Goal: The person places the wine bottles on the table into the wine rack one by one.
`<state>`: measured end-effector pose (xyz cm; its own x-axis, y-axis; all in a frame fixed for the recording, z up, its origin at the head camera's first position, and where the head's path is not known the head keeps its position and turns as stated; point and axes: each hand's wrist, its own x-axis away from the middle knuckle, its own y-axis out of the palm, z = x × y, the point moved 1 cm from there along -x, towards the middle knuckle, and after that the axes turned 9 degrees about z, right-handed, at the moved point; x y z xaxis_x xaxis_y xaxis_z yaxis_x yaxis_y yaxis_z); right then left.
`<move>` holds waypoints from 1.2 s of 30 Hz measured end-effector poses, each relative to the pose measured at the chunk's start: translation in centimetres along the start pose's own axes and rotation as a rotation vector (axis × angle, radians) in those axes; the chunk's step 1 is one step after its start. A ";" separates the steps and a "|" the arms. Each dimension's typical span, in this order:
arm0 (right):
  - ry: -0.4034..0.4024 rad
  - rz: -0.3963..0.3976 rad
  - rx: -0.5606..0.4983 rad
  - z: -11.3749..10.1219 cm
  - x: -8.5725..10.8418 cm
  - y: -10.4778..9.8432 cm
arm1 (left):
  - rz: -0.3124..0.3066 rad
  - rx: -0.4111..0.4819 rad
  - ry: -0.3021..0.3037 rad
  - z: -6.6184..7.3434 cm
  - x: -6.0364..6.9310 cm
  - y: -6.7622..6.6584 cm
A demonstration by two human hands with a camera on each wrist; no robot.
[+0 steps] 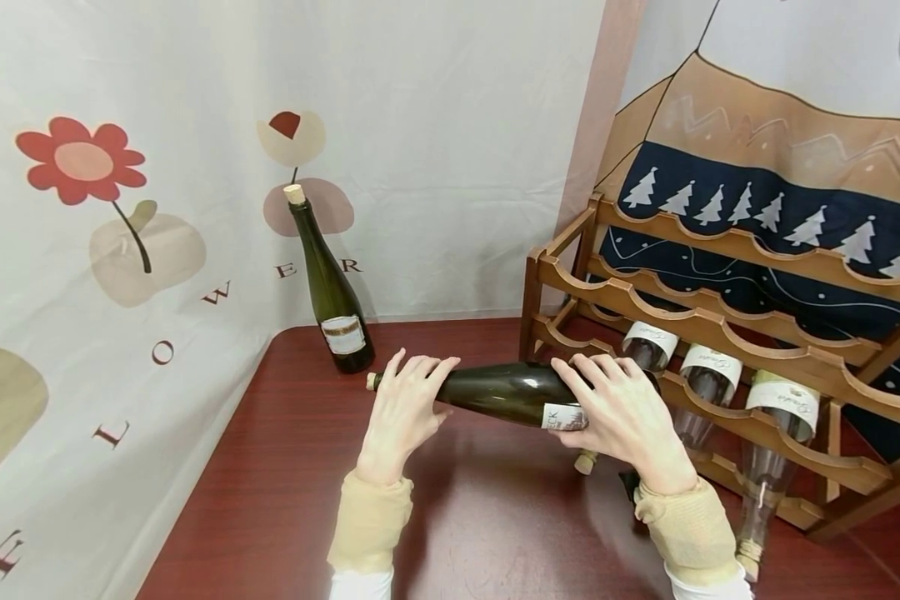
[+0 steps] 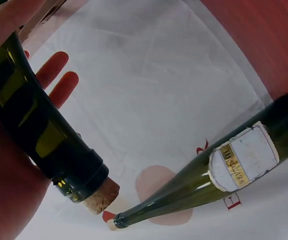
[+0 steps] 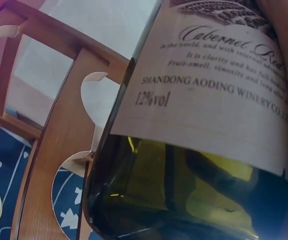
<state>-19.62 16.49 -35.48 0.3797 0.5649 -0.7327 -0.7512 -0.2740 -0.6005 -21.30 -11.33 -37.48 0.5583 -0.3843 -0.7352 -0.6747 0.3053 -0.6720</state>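
Note:
A dark green corked bottle (image 1: 506,390) lies roughly level above the table, its cork to the left. The left hand (image 1: 407,408) grips its neck; in the left wrist view the neck (image 2: 43,125) crosses the palm with the cork sticking out. Around the label end, the right hand (image 1: 621,412) holds the body, base toward the rack. The right wrist view shows the white label (image 3: 204,85) and the green glass base close up. Another green bottle (image 1: 335,292), also seen in the left wrist view (image 2: 204,172), stands upright at the table's back left.
At the right stands a wooden rack (image 1: 727,333) with scalloped rails, also close in the right wrist view (image 3: 58,125). Several bottles lie in its lower part, necks toward the front, including a clear one (image 1: 768,450). Printed cloth (image 1: 450,167) hangs behind the red table (image 1: 270,500).

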 end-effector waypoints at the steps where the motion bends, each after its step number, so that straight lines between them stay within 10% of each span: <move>1: -0.002 -0.003 0.001 0.0 0.0 0.0 | 0.007 -0.004 0.005 -0.1 0.0 0.1; 36: 0.015 -0.108 -0.064 -0.2 -0.1 -0.1 | -0.100 -0.035 -0.016 -0.8 0.4 1.2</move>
<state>-19.45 16.32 -35.38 0.4649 0.5817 -0.6674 -0.6698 -0.2619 -0.6949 -22.26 -11.87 -38.51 0.6312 -0.3978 -0.6659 -0.6315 0.2350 -0.7389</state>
